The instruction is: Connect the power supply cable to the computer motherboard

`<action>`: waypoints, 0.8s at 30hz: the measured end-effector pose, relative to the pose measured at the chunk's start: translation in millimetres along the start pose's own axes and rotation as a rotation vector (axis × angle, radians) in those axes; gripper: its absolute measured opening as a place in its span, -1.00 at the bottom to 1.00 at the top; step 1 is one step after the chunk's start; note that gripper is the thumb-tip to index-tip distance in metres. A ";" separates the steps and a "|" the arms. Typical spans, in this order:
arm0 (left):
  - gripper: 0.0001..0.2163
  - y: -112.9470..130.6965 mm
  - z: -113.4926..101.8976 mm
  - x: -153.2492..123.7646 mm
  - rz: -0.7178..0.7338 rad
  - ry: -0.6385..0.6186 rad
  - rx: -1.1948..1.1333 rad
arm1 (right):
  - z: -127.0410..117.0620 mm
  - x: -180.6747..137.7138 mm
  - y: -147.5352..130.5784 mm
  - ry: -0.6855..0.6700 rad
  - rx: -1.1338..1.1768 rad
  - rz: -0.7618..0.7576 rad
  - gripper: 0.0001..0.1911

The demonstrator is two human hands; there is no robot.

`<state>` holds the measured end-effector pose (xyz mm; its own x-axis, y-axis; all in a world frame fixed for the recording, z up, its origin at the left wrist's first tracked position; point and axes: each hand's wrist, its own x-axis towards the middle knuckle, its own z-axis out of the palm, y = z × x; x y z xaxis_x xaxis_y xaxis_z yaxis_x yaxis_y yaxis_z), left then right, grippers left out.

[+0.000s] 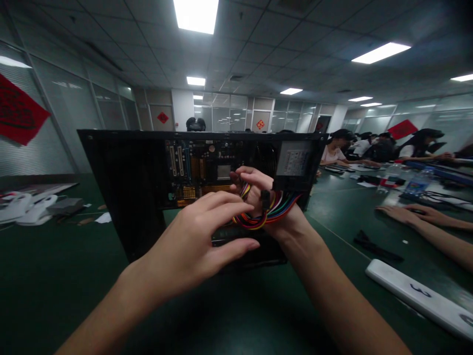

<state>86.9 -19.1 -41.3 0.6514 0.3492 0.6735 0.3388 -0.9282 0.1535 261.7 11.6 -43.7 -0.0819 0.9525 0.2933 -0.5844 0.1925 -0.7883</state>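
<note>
An open black computer case stands upright before me on the table. Inside it I see a motherboard with a square silver processor area and several slots, and at upper right a power supply with a pale label. A looped bundle of multicoloured power cables hangs below the power supply. My right hand reaches in with curled fingers around this bundle, which also crosses its wrist. My left hand is beside the loop, fingers stretched out and thumb apart. Its fingertips are close to the cables; whether they touch, I cannot tell.
Green table all around. At right lie a white bar marked 3, a black strap-like item and bottles; another person's hands rest there. At left are white objects and a grey box.
</note>
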 end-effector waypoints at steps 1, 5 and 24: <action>-0.66 -0.1 2.7 -0.8 0.001 -0.003 0.011 | 0.5 -0.4 1.1 -0.005 -0.015 -0.018 -0.72; -0.80 -6.8 9.7 -1.2 0.015 -0.035 0.031 | 1.0 -1.4 5.5 -0.018 -0.103 -0.092 -0.74; -0.86 -15.5 12.1 1.2 -0.019 -0.078 -0.150 | -11.1 15.2 23.7 -0.175 -0.715 -0.299 -0.79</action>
<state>90.8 -2.7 -51.7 0.6985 0.3705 0.6122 0.2505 -0.9280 0.2758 255.6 33.3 -63.9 -0.1639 0.7969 0.5815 0.0532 0.5957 -0.8014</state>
